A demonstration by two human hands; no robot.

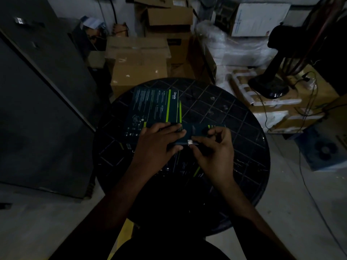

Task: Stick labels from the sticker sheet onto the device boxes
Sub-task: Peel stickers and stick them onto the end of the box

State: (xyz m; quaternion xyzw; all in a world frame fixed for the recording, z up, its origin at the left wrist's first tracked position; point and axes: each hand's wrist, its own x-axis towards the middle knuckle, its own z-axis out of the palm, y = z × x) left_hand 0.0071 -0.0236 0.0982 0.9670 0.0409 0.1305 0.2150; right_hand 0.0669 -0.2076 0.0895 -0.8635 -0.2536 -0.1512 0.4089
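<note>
Head view: a dim storeroom seen from above a round dark grid-patterned table (234,128).
Held box: a dark, narrow device box with green stripes (195,132) lies at the table's centre.
Left hand (159,143): fingers extended, pressing flat on the held box.
Right hand (212,151): thumb and forefinger pinch a small white label (190,141) against the box's near edge.
Flat box: a dark green-striped printed box (155,106) at 11 o'clock.
Surroundings: brown cardboard cartons (139,59) at 12 o'clock.
</note>
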